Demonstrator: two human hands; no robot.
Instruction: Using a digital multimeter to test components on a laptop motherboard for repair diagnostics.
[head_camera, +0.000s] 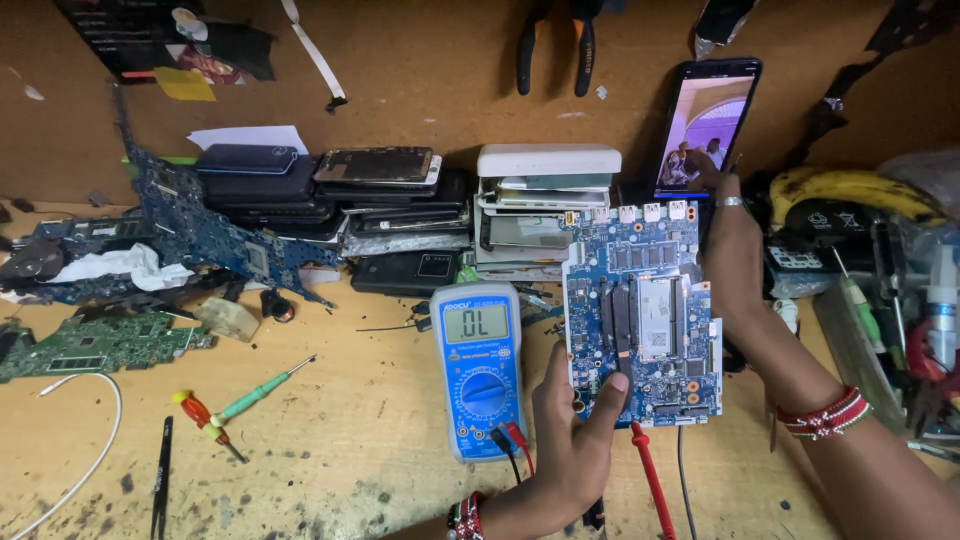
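Blue circuit board (640, 310) between both hands.

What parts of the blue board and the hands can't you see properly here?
Head view only:
- Blue circuit board: lower left corner hidden under the left hand; underside faces away.
- Right hand: fingertips hidden behind the board's right edge and against the propped phone.
- Red probe: tip hidden by the board's bottom edge and the left hand.
- Board's small parts: too small to identify.
- Pliers: top cut off by the frame edge.
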